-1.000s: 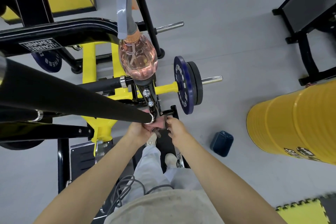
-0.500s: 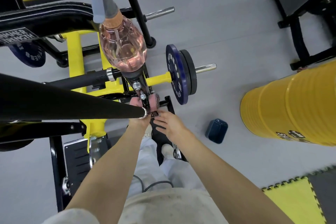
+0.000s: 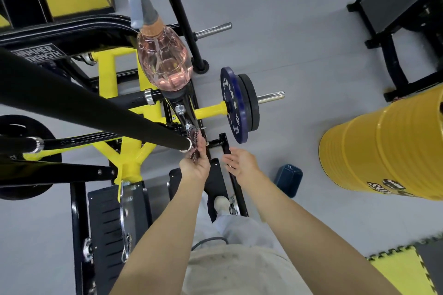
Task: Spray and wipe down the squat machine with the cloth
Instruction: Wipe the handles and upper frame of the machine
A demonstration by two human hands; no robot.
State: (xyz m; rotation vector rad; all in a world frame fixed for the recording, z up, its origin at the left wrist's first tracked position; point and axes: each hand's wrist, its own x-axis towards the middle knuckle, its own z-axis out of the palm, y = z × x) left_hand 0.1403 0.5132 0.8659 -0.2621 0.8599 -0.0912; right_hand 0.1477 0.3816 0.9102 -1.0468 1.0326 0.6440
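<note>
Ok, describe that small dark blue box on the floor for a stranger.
Find the big yellow ribbed drum on the right. Left of its base, on the grey floor, sits the small dark blue rounded box. Unlike the blue weight plate, it lies loose.

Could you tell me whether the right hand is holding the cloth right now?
No, the left hand grips the cloth against the machine, while the right hand is open and apart from it.

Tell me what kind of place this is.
Most likely a gym weight room. It has a plate-loaded squat machine with a Hammer Strength label, weight plates loaded on its steel peg, and interlocking foam mats on the floor.
</note>
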